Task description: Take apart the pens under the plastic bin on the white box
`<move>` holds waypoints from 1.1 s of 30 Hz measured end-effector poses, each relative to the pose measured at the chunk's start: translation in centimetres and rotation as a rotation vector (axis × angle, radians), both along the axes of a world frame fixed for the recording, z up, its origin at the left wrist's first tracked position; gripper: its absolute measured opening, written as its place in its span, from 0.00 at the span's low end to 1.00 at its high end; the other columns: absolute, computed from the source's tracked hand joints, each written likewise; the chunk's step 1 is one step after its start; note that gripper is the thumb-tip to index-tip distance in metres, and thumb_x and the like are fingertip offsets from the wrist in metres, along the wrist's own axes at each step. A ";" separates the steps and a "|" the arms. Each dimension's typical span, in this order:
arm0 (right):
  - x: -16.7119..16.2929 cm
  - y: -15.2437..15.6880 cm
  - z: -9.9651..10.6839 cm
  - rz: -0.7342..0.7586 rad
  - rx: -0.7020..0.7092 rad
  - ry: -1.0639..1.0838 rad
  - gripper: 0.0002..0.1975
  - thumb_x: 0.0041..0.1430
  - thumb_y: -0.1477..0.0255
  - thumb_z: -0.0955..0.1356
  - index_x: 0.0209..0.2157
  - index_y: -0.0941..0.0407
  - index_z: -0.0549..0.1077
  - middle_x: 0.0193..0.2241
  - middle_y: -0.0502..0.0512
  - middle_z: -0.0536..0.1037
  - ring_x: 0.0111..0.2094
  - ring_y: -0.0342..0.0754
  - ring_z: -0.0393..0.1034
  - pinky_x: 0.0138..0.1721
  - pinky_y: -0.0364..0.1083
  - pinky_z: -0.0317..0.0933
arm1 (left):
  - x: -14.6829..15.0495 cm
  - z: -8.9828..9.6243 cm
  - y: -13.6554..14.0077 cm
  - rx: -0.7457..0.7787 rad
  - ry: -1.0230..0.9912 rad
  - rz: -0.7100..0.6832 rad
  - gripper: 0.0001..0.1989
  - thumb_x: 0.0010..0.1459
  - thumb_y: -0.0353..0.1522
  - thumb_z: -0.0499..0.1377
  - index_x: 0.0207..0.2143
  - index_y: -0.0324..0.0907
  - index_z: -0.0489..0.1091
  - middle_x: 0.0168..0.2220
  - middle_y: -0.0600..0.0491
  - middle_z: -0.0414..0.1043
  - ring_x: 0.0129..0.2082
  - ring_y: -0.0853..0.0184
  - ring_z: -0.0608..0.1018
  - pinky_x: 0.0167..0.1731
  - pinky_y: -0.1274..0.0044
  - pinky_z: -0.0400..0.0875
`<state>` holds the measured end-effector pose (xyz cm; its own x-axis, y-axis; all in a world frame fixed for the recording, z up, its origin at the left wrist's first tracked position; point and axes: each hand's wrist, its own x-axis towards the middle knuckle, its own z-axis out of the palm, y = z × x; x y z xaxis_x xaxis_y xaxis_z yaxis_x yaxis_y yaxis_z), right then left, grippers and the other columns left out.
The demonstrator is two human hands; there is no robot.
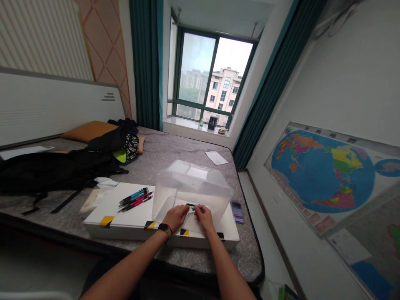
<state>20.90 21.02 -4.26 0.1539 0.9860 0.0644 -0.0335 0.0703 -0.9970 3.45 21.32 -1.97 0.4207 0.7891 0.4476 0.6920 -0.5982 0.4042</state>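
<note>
Head view: left hand and right hand pinch a small black clip at the clear plastic box rim. Pens lie left of it on the white board (untouched).

A black bag lies on the grey bed; an orange pillow sits behind it; a world map leans against the wall; teal curtains frame the window.

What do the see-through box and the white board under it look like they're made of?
The box looks like frosted, translucent plastic: the board and paper show hazily through its walls. The white board seems a smooth, matt rigid panel, maybe foam or coated wood; its thick square edge carries yellow-black tape. Both hands touch the box's front.
</note>
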 end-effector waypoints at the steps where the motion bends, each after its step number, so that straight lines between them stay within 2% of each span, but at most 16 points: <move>1: 0.0 0.0 0.0 0.017 0.000 -0.019 0.18 0.48 0.56 0.69 0.27 0.59 0.72 0.18 0.49 0.71 0.16 0.40 0.61 0.17 0.39 0.55 | 0.0 0.1 0.0 -0.001 0.008 -0.013 0.15 0.65 0.37 0.43 0.41 0.45 0.68 0.33 0.51 0.72 0.35 0.66 0.73 0.36 0.76 0.64; 6: 0.2 0.3 -0.3 -0.011 -0.016 0.042 0.18 0.48 0.56 0.69 0.28 0.58 0.70 0.19 0.49 0.73 0.17 0.40 0.62 0.18 0.39 0.56 | 0.0 -0.2 0.1 0.011 -0.013 -0.023 0.15 0.65 0.37 0.44 0.42 0.45 0.68 0.34 0.51 0.72 0.36 0.66 0.73 0.37 0.76 0.64; 12: -0.1 0.9 -0.5 -0.103 -0.045 0.130 0.18 0.49 0.54 0.67 0.28 0.56 0.65 0.15 0.46 0.70 0.13 0.40 0.59 0.14 0.38 0.52 | -0.2 -0.5 0.3 0.072 -0.036 0.132 0.18 0.65 0.37 0.42 0.45 0.43 0.68 0.31 0.49 0.70 0.32 0.65 0.71 0.36 0.74 0.64; 17: -0.5 1.2 -0.6 -0.200 -0.075 0.037 0.20 0.49 0.52 0.66 0.22 0.54 0.62 0.11 0.44 0.64 0.11 0.40 0.54 0.14 0.39 0.47 | -0.3 -0.6 0.3 0.022 -0.152 0.211 0.16 0.65 0.38 0.43 0.43 0.44 0.68 0.32 0.51 0.71 0.33 0.65 0.73 0.34 0.77 0.65; 21: -0.1 0.7 -0.3 -0.149 -0.033 0.000 0.21 0.52 0.51 0.65 0.20 0.54 0.61 0.10 0.43 0.61 0.13 0.39 0.51 0.16 0.39 0.46 | -0.5 -0.3 0.5 -0.108 -0.332 0.151 0.15 0.65 0.38 0.43 0.43 0.46 0.67 0.30 0.54 0.72 0.30 0.67 0.75 0.33 0.77 0.66; 25: 0.2 0.2 -0.1 -0.089 -0.007 -0.034 0.22 0.53 0.52 0.64 0.20 0.55 0.62 0.12 0.43 0.62 0.14 0.39 0.51 0.17 0.40 0.47 | -0.2 0.5 1.3 -0.262 -0.664 0.146 0.16 0.62 0.42 0.46 0.42 0.43 0.67 0.28 0.54 0.71 0.27 0.68 0.75 0.30 0.76 0.70; 28: 0.2 0.1 -0.1 -0.067 -0.007 -0.067 0.23 0.54 0.51 0.64 0.20 0.56 0.64 0.12 0.44 0.64 0.14 0.39 0.53 0.17 0.40 0.48 | 0.7 1.0 2.0 -0.498 -0.941 0.094 0.19 0.59 0.45 0.51 0.44 0.42 0.65 0.33 0.51 0.74 0.26 0.69 0.76 0.25 0.77 0.73; 33: 0.1 0.2 -0.1 0.030 -0.028 -0.072 0.24 0.55 0.50 0.62 0.22 0.57 0.68 0.13 0.46 0.66 0.14 0.39 0.55 0.16 0.40 0.48 | 2.4 0.8 2.6 -0.838 -1.191 -0.018 0.20 0.53 0.45 0.58 0.41 0.39 0.68 0.42 0.43 0.75 0.31 0.67 0.79 0.31 0.73 0.77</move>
